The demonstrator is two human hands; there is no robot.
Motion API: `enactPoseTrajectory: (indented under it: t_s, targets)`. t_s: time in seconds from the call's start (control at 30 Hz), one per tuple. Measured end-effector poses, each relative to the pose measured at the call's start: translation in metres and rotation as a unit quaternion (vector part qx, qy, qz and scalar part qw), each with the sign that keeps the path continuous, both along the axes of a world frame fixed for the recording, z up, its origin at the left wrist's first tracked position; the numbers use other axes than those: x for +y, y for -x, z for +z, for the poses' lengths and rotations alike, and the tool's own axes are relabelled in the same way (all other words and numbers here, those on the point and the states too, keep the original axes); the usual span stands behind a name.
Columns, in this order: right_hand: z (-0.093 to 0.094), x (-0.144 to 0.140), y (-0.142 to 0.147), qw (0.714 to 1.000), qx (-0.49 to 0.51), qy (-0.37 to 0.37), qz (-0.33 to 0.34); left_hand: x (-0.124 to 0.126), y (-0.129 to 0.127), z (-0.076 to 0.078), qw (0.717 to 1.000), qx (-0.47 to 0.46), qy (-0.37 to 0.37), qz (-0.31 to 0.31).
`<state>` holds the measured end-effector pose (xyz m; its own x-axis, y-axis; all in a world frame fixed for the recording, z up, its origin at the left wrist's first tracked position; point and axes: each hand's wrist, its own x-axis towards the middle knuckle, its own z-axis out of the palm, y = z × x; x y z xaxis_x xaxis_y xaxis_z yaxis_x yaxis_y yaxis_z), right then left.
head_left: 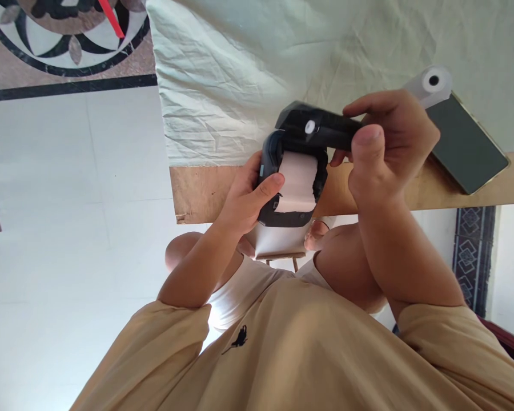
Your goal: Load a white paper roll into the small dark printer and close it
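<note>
Prob. a home: patterned marble floor inlay (pixel 64 40); cloth-covered wooden table (pixel 205 191); phone (pixel 465 142) lying on it.

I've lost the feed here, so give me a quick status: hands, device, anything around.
Left hand grips printer body. Right hand holds open lid. Paper roll seated inside. Phone and spare roll lie on the table beside.

The left hand (pixel 244 200) grips the side of a black receipt printer (pixel 291 177), thumb laid across its edge. Inside sits 1 paper roll (pixel 297 181) (pale, with paper hanging below). The right hand (pixel 385 142) pinches the printer's raised lid (pixel 317 127). Behind, on the cloth-covered tabletop (pixel 248 74), lie a dark phone (pixel 465 142) and another roll (pixel 430 84).
</note>
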<state>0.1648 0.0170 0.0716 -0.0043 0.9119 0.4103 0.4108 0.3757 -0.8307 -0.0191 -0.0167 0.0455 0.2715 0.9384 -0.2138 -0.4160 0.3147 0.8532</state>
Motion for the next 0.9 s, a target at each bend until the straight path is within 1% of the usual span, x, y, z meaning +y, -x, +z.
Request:
enactPoseTrajectory:
  t_s: [0.1, 0.2, 0.27, 0.3, 0.4, 0.47, 0.6, 0.7, 0.8, 0.9]
  targets:
    - [-0.005, 0.003, 0.003, 0.996, 0.08, -0.049, -0.011, 0.0, -0.001, 0.002, 1.0, -0.008, 0.003, 0.009]
    - [-0.008, 0.003, 0.006, 0.994, 0.082, -0.06, -0.029, -0.001, -0.001, 0.003, 1.0, -0.016, 0.01, 0.009]
    - [-0.008, 0.001, 0.007, 0.995, 0.042, -0.075, -0.054, -0.001, -0.001, 0.003, 1.0, -0.014, 0.006, 0.008]
    - [-0.008, 0.0, 0.007, 0.995, 0.007, -0.083, -0.064, -0.001, -0.001, 0.003, 1.0, -0.01, 0.002, 0.01]
    - [-0.002, -0.006, 0.01, 0.987, -0.118, -0.096, -0.06, -0.001, -0.001, 0.001, 1.0, -0.001, -0.001, 0.018]
    - [0.004, -0.01, 0.011, 0.978, -0.189, -0.079, -0.043, -0.001, -0.001, 0.0, 1.0, 0.004, -0.001, 0.016]
    - [0.016, -0.013, 0.014, 0.952, -0.307, -0.003, -0.011, 0.0, 0.0, 0.001, 1.0, 0.007, 0.012, 0.009]
    - [0.021, -0.016, 0.013, 0.937, -0.349, 0.004, 0.004, 0.0, -0.001, 0.003, 1.0, 0.005, 0.018, 0.006]
    - [0.021, -0.019, 0.012, 0.927, -0.375, -0.004, 0.005, 0.0, -0.001, 0.005, 1.0, 0.005, 0.015, 0.004]
    - [0.021, -0.02, 0.01, 0.918, -0.396, 0.007, 0.013, 0.0, -0.001, 0.004, 1.0, 0.005, 0.011, 0.007]
